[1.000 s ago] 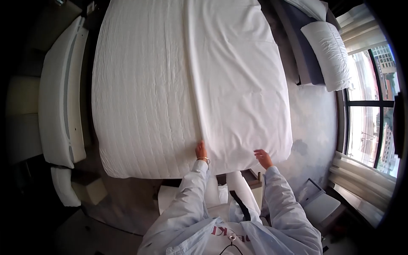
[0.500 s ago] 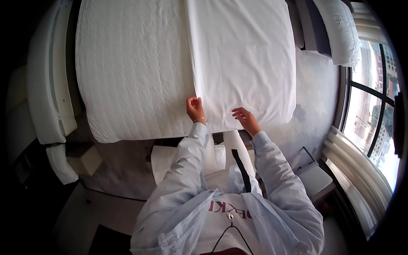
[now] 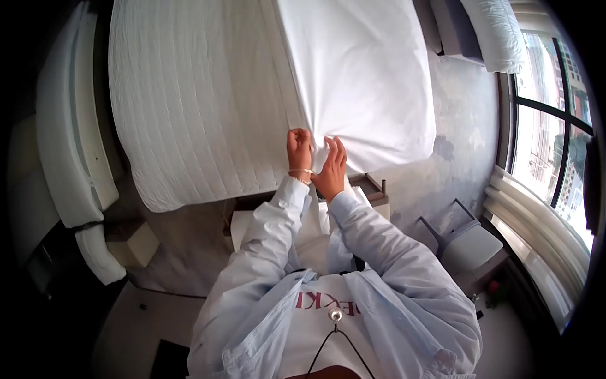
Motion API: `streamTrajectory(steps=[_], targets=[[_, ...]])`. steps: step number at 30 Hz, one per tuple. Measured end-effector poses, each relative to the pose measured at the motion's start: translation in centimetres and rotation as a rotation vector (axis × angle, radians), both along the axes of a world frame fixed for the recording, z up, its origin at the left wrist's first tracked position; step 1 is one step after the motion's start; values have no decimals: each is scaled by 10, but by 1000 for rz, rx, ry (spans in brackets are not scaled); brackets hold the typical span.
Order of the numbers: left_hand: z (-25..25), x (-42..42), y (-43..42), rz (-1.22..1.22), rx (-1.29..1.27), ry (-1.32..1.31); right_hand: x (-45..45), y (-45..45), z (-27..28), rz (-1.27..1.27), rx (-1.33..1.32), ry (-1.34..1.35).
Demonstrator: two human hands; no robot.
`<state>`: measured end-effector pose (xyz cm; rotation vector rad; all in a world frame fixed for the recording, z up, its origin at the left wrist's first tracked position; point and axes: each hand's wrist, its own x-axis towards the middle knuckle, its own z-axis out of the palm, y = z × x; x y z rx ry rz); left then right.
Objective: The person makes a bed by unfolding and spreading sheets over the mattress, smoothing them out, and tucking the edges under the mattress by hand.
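A smooth white sheet point(image 3: 372, 82) covers the right part of the bed, over a quilted white mattress cover point(image 3: 196, 101) that shows on the left. At the bed's near edge my left hand point(image 3: 300, 151) is closed on the sheet's folded edge. Close beside it, my right hand point(image 3: 331, 167) has its fingers curled round a gathered bit of the same sheet. Creases fan out from between the two hands across the sheet.
A grey chair point(image 3: 468, 246) stands at the lower right, near the curtain point(image 3: 533, 234) and window. At the upper right lies a white pillow point(image 3: 499, 35). On the left are a white padded piece point(image 3: 60, 139) and a beige box point(image 3: 136, 243).
My right hand has moved left, next to my left hand, and its fingers have closed on the sheet. The sheet's near edge is now bunched and pulled between them.
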<state>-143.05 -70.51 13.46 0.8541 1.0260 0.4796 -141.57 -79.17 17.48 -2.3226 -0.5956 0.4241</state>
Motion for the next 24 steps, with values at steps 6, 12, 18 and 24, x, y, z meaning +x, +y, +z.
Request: streamTrajectory(steps=[6,12,18,24], targets=[[66,14,-2,90,-223,-179,19,13,28,-170,171,-164],[107,12,1,68,-464,-286,54,-18,63,289,52,52],[143,-31,1,-3,-367,-150,21,-22,91,437,21,141],[189,-141,110,-131,-231,-284,-67,69,105,539,216,155]])
